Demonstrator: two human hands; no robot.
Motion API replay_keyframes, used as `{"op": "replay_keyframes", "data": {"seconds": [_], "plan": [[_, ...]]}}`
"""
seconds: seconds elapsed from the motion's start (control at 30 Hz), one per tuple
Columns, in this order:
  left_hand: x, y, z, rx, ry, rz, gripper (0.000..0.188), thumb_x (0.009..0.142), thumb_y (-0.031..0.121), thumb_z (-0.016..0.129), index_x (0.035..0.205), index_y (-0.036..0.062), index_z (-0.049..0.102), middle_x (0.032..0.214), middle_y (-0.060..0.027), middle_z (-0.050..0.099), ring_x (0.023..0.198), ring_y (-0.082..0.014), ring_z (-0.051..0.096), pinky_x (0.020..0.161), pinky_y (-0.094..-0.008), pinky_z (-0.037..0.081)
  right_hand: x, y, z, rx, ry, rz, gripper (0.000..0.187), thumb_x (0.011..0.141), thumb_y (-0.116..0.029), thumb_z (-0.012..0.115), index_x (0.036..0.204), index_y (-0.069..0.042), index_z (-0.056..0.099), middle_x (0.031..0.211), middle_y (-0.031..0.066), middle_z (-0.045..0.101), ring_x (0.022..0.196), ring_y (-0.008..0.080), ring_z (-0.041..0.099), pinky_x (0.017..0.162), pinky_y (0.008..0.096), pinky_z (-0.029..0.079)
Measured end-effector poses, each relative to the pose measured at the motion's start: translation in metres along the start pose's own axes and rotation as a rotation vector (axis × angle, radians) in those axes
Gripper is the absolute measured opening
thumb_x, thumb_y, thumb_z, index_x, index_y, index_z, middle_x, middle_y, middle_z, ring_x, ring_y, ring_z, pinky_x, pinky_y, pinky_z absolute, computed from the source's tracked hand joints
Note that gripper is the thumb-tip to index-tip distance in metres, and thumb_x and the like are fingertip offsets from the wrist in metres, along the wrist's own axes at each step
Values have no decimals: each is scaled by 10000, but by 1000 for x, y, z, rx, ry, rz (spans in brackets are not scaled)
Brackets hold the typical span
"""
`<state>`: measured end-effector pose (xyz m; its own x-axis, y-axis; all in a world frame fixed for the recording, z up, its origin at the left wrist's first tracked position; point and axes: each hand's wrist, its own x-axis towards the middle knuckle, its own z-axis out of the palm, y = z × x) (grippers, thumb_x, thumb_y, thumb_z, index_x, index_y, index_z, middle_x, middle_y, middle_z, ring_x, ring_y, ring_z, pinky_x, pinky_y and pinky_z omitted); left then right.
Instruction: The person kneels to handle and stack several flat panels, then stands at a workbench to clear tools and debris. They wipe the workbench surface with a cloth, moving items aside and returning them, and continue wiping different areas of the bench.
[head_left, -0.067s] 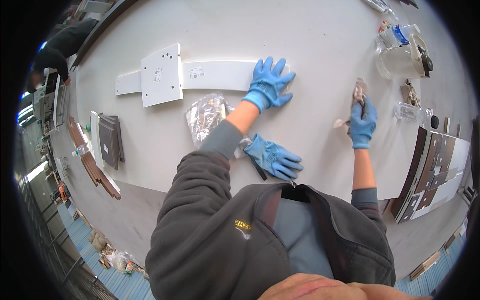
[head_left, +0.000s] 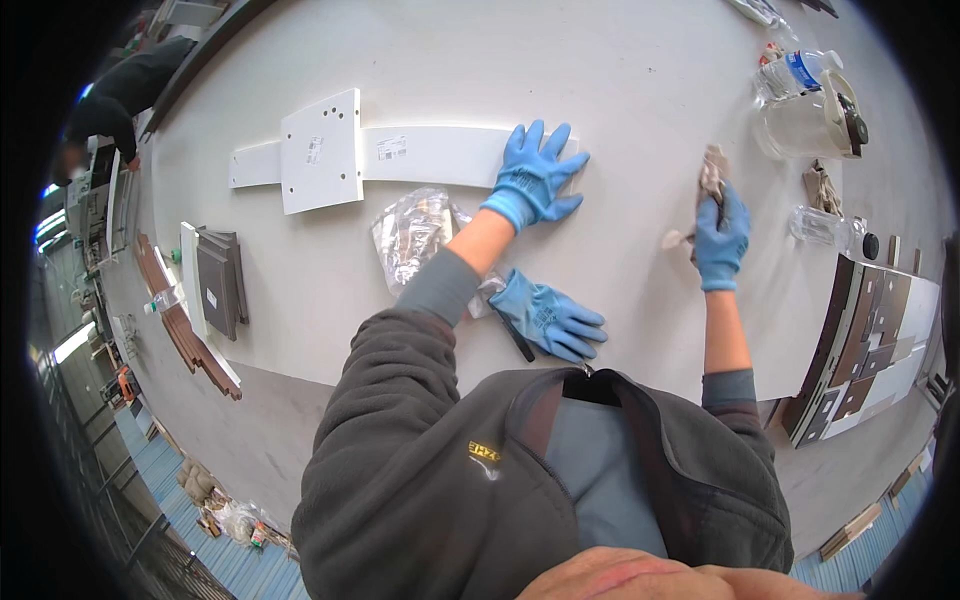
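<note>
My left hand [head_left: 537, 178], in a blue work glove, lies with fingers spread on the right end of a long white board [head_left: 440, 153]. Across that board's left part rests a squarish white panel [head_left: 320, 150] with holes and a small label. Off to the right, my right hand [head_left: 722, 235], gloved alike, is closed on a crumpled greyish-beige rag [head_left: 712, 172], apart from the board. Nearer to me lie a spare blue glove [head_left: 550, 316] and a black stick-like thing [head_left: 520, 342], partly under it. A clear plastic bag [head_left: 412, 235] sits beside my left forearm.
Stacked dark panels [head_left: 220, 280] and brown strips [head_left: 180, 325] are at the left. A clear jug [head_left: 805, 125], a bottle [head_left: 800, 70] and another cloth [head_left: 822, 187] stand at the right, above sample boards [head_left: 865, 350]. Another person [head_left: 120, 105] is at the far left.
My right hand has shifted slightly left and away from me with the rag. My left hand and the board have moved only a touch.
</note>
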<state>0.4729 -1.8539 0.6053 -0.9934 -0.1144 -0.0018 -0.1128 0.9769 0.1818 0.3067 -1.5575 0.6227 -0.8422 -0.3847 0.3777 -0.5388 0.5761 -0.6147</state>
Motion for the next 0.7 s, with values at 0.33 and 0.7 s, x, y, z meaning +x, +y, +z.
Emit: {"op": "replay_keyframes", "data": {"seconds": [0.33,0.7], "plan": [[-21,-5,-36,-885,277,-411,704,948,536,721,1448,46,653,1464,-234,643,1354,-412,614,1175,-478,473,32,-103,113,458,-138,300,430,994,-210,749,1376,-17,700,1200,162,766,1041,238,726,915,378,582],[8,-53,-42,-1918,399,-542,205,1033,142,701,1187,10,728,1011,-71,758,871,-160,746,740,-321,627,42,-154,121,287,-215,-225,470,974,-225,744,1356,40,675,1463,273,643,1342,434,636,1057,474,553]]}}
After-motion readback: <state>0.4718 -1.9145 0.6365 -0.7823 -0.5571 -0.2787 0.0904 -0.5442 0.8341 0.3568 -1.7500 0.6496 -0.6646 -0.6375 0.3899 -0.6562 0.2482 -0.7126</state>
